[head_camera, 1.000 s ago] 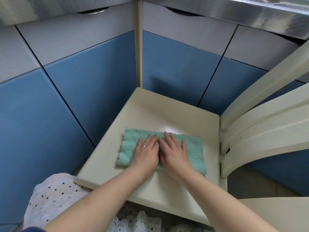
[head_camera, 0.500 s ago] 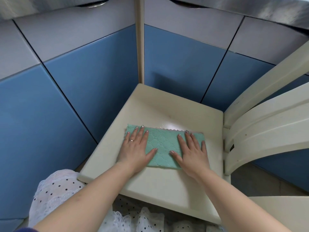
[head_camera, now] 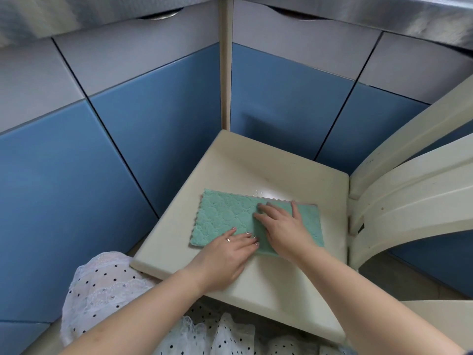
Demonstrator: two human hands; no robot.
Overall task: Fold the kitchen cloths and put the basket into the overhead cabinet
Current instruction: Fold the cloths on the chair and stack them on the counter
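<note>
A: Head view, item count?

B: One teal kitchen cloth (head_camera: 225, 216), lying flat on one cream chair seat (head_camera: 276, 170). Two hands: the left hand (head_camera: 225, 254) is resting flat-fingered on the cloth's near edge, grasping nothing; the right hand (head_camera: 284, 226) is pressing down mid-cloth, fingers straight, grasping nothing.

A: Surroundings, obstructions?

B: Blue cabinet doors (head_camera: 158, 139) are standing behind; the chair back (head_camera: 414, 180) is curving at right. A dotted white garment (head_camera: 102, 290) is showing below. The hands are covering part of the cloth.
</note>
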